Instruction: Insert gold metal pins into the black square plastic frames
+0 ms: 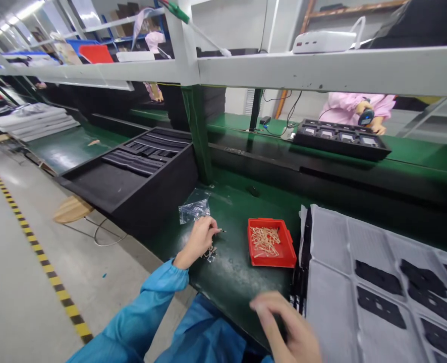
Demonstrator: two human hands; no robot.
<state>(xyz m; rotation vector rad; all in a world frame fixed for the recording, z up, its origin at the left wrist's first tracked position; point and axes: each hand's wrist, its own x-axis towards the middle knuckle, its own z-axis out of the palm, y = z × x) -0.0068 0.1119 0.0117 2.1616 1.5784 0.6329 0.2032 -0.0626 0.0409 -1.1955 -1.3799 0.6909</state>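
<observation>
My left hand [200, 241] pinches a small dark, metallic piece [222, 230] above the green table [238, 277]. Just below that hand lie several small metallic parts [210, 253], and a clear plastic bag [194, 210] is right behind it. A red tray [276, 259] holding many small beige sticks [265, 241] stands to the right of the left hand. My right hand [287, 327], blurred, hovers at the table's front edge below the tray. Its thumb and forefinger curve toward each other, and whether anything is between them cannot be made out.
Grey padded sheets [331, 297] with flat black pieces [378, 277] cover the right side. At left stands a large black box [132, 196]. A green post [200, 136] rises behind. Across the bench, a person in pink [344, 106] holds a scanner over a black tray [337, 146].
</observation>
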